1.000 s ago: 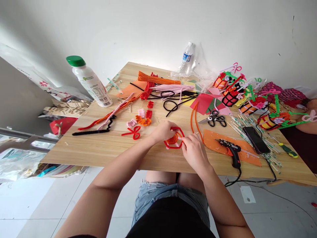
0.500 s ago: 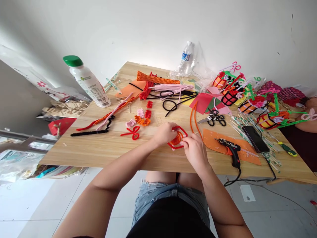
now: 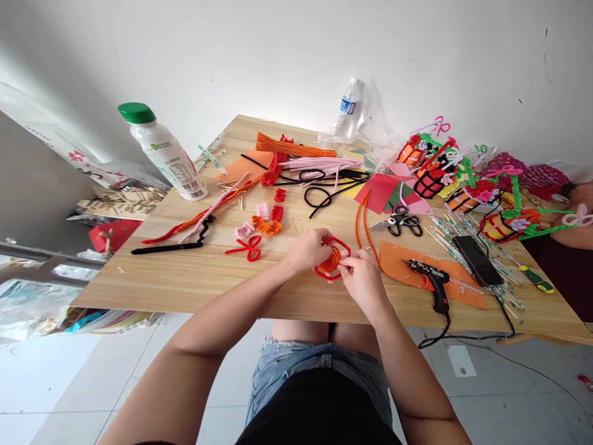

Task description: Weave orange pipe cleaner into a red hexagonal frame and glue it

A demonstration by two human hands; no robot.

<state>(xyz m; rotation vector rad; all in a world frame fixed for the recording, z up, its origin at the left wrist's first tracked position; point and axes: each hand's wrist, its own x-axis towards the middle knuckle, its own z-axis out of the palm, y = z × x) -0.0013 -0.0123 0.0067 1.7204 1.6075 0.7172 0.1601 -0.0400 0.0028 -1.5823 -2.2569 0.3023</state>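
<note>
- Red-rimmed, orange-coiled fuzzy-wire ring: nr front edge of big pale wood-grain worktop; resting or lifted, can't tell.
- L hand: fingers pinching ring's L/far rim.
- R hand: fingers pinching its R side. Ring btwn both, abt equally near; roundish, no clear long axis.
- Black pistol-shaped glue gun: R of R hand, apart.
- Red looped fuzzy-wire bow: L of L hand.

your workpiece, left of the glue gun: red outline, orange centre, pale pink bits. gun: black, orange-red trigger. beneath it, orange card. beyond it, black scissor handles. right of it, screwdriver handle, green and yellow.
</note>
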